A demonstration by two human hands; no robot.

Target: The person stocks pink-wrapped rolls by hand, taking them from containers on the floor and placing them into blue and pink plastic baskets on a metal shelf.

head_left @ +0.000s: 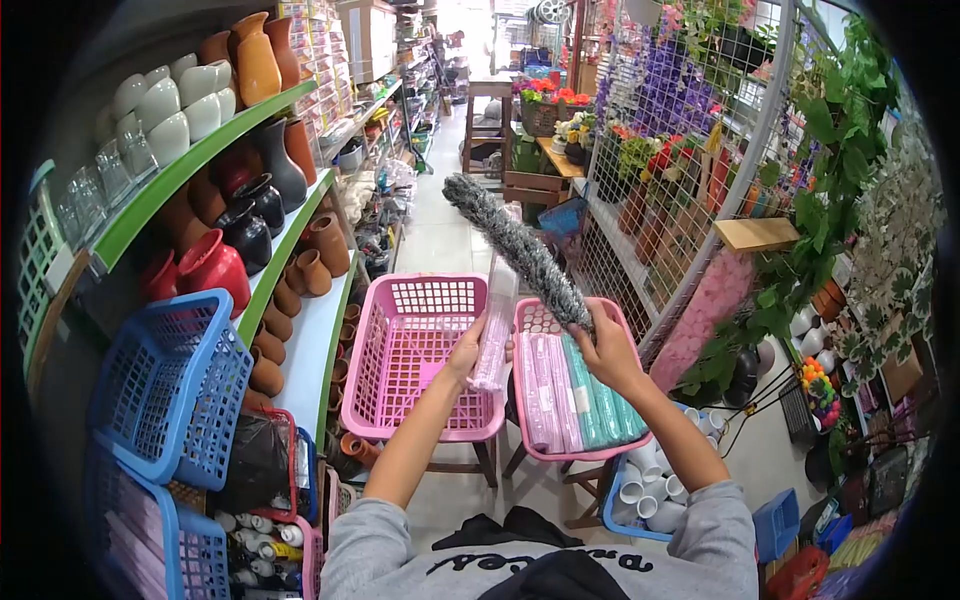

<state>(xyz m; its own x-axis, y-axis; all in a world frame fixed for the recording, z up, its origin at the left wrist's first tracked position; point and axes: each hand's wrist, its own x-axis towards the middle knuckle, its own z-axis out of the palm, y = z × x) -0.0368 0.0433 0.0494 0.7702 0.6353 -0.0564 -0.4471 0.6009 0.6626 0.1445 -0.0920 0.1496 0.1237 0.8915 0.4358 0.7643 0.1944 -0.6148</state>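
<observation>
My left hand (466, 352) is closed around a long lilac package in clear plastic (497, 320), held nearly upright between two baskets. My right hand (608, 350) grips the lower end of a grey fluffy duster (520, 250), which slants up and to the left, passing close to the package's top. Under my left hand is a pink plastic basket (370, 400) with its slotted floor showing. Beneath my right hand, a second pink basket (590, 453) holds several plastic-wrapped lilac packs (545, 400) and teal packs (600, 405), lying side by side.
Green-edged shelves (200, 175) with pots and vases line the left, above stacked blue baskets (170, 390). A wire mesh rack (650, 200) with artificial flowers stands right. White cups fill a blue tray (640, 530) at lower right. A tiled aisle (428, 235) runs ahead.
</observation>
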